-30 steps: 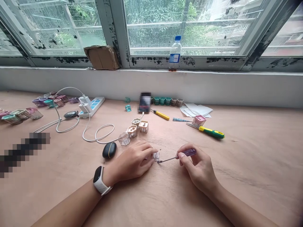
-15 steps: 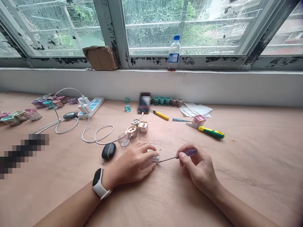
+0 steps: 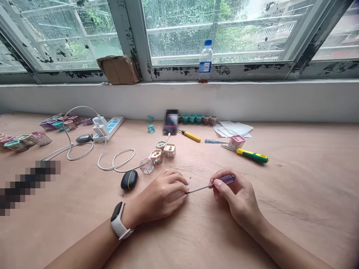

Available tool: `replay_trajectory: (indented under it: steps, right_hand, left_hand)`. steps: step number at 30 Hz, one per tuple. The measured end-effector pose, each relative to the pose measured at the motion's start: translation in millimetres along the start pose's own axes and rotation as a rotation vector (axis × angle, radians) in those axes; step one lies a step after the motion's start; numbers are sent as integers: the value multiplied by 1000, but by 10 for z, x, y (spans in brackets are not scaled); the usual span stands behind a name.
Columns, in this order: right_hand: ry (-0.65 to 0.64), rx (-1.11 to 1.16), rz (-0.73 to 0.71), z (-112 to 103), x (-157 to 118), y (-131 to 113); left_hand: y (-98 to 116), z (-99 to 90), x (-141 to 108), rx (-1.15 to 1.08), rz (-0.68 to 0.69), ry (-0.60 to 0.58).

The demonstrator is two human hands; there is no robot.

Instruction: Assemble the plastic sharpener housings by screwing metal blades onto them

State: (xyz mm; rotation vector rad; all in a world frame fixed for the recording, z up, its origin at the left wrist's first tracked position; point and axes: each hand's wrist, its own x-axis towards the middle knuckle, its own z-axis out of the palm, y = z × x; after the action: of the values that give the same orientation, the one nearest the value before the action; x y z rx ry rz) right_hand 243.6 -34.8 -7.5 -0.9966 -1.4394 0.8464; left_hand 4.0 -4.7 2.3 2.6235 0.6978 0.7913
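My left hand (image 3: 165,192) rests on the wooden table with its fingers bent around a small clear plastic piece (image 3: 185,185), which they mostly hide. A screwdriver (image 3: 226,179) with a purple handle is pinched in my right hand (image 3: 234,194). Its thin shaft points left, and the tip ends at the fingers of my left hand beside the clear piece. A tiny dark bit (image 3: 190,178) lies just behind the clear piece. Beyond my left hand stand several cream-topped clear sharpeners (image 3: 169,150) and a clear hexagonal container (image 3: 146,166).
A black oval case (image 3: 129,180) sits left of my left hand. White cable (image 3: 123,151) loops toward a power strip (image 3: 112,129). Farther back are a yellow-handled tool (image 3: 191,136), a green-and-yellow screwdriver (image 3: 252,155), a pink-topped sharpener (image 3: 237,141), white papers (image 3: 234,129) and a phone (image 3: 171,121).
The fingers of my left hand now cover more of the clear piece. My right hand and the screwdriver have shifted very slightly; the camera view has tilted a little.
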Motion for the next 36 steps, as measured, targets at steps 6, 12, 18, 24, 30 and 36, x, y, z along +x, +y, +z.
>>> replay_trajectory:
  steps: [6, 12, 18, 24, 30, 36]
  right_hand:
    - [34, 11, 56, 11, -7, 49]
    - [66, 9, 90, 22, 22, 27]
    - [95, 22, 117, 30, 44, 53]
    - [112, -21, 146, 34, 19, 78]
    - [117, -80, 103, 51, -4, 43]
    - [128, -132, 86, 57, -27, 53]
  left_hand:
    - [-22, 18, 5, 41, 24, 73]
    - [-45, 16, 6, 97, 22, 120]
    - [-74, -10, -15, 127, 48, 126]
    - [-98, 3, -20, 165, 36, 130]
    - [-120, 10, -33, 247, 14, 89]
    - [-116, 7, -51, 277, -2, 82]
